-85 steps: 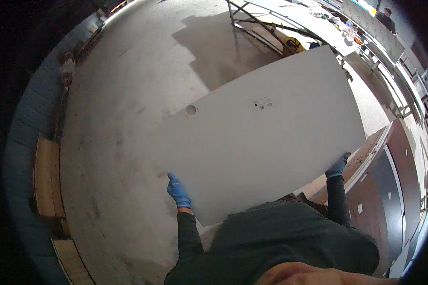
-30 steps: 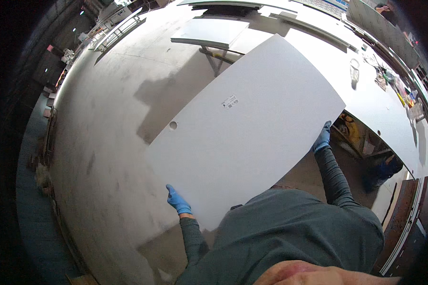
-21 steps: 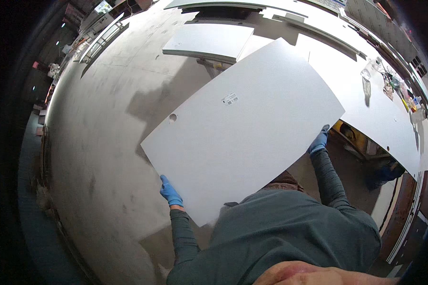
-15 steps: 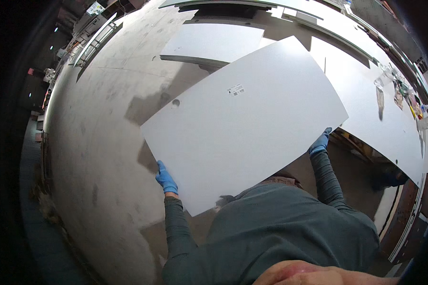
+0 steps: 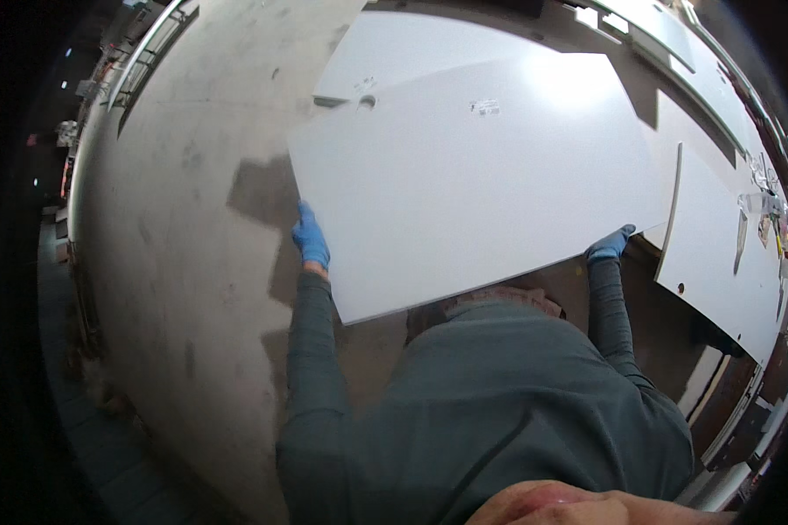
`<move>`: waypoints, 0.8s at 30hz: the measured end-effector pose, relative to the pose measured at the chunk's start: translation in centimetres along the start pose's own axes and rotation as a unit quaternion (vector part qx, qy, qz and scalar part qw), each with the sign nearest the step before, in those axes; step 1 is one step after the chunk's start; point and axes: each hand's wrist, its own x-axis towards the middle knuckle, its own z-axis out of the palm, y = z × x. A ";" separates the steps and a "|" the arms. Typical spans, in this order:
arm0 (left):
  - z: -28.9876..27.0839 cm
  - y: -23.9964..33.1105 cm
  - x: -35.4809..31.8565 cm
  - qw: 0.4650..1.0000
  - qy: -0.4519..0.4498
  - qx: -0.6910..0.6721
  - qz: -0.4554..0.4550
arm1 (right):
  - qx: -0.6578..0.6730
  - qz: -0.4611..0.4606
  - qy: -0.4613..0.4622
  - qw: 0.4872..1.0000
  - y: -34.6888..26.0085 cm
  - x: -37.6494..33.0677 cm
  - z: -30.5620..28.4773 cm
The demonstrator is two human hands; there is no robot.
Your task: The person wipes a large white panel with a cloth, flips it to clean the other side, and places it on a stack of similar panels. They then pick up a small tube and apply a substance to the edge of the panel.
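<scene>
Here the person holds a large white rectangular panel [image 5: 481, 175] flat in front of the body, filling the centre and upper centre of the frame. The left hand [image 5: 310, 238], in a blue glove, grips the panel's left edge at centre left; its fingers are pressed together and curled around that edge. The right hand [image 5: 610, 244], also in a blue glove, grips the panel's lower right edge at centre right; its fingers wrap the edge, but whether they are spread or closed together cannot be told. Both forearms wear dark grey-green sleeves [image 5: 311, 332] that rise from the lower part of the frame.

The panel carries a small rectangular label [image 5: 485, 107], white with dark print, in its upper middle area. A round hole [image 5: 367, 101] sits close to its upper left corner.

A second white panel [image 5: 394, 57] lies behind and partly under the held one, in the upper centre of the frame. A further white panel [image 5: 718, 254] lies at the right, with a small dark hole near its lower left corner. The grey concrete floor [image 5: 184, 219] takes up the left side of the frame, and the held panel's shadow [image 5: 258, 188] falls on it just left of the left hand.
</scene>
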 end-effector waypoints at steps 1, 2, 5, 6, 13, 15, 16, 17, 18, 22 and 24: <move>0.8 0.5 3.3 0.997 -0.037 0.011 -0.061 | -0.016 0.006 0.025 1.000 1.0 0.0 1.1; 2.5 0.8 6.4 0.999 -0.016 0.038 -0.029 | -0.006 -0.003 0.004 1.000 2.0 -0.1 2.3; 5.8 3.5 15.3 0.987 -0.041 0.153 -0.012 | 0.046 -0.006 -0.025 0.999 4.5 -1.1 5.7; 6.2 4.2 17.3 0.976 -0.059 0.207 -0.034 | 0.025 -0.016 0.027 0.999 5.4 -1.5 6.9; 14.6 10.3 30.2 0.941 -0.134 0.307 0.045 | 0.019 -0.021 0.101 0.994 10.1 -4.1 14.9; 17.1 11.0 34.3 0.914 -0.156 0.365 0.086 | -0.015 -0.017 0.115 0.993 11.1 -5.0 17.2; 18.1 11.8 36.1 0.876 -0.189 0.435 0.089 | -0.052 -0.017 0.133 0.990 11.4 -5.6 18.1; 19.0 12.2 37.6 0.855 -0.199 0.463 0.127 | -0.095 -0.012 0.174 0.980 11.6 -6.1 19.1; 20.1 12.8 38.9 0.827 -0.208 0.498 0.159 | -0.106 -0.013 0.149 0.983 11.7 -6.8 19.9; 23.5 15.2 42.3 0.748 -0.270 0.573 0.198 | -0.102 0.035 0.130 0.986 11.3 -8.2 23.0; 24.5 16.2 43.8 0.742 -0.294 0.571 0.193 | -0.114 0.048 0.131 0.984 11.0 -8.2 24.3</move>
